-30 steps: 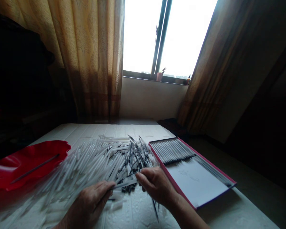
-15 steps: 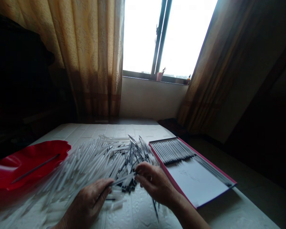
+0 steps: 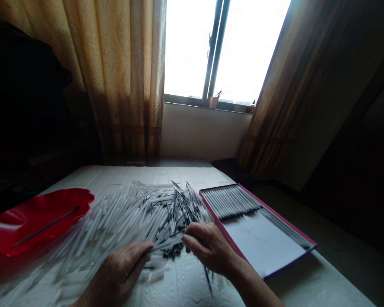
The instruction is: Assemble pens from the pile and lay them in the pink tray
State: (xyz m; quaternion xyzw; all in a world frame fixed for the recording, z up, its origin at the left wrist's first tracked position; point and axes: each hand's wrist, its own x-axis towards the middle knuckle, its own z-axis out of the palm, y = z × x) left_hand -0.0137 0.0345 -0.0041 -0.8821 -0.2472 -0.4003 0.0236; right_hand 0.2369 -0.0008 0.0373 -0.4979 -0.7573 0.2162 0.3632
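Between my hands a clear plastic tube lies nearly level. My left hand pinches its left end between thumb and fingers. My right hand has its thumb and forefinger closed at the right end; the fingertips partly hide that end. Behind and to the left spreads a heap of clear tubes. Dark thin rods lie in a bunch at the right of the heap, with small black caps in front. Another dark rod points down below my right hand.
A flat red-edged box at the right holds a row of tubes and a white sheet. At the left, a red tray carries one long rod. The white table stands before a curtained window.
My right hand has moved slightly down, and its fingers have drawn closer together at the tube's end. My left hand is nearly still.
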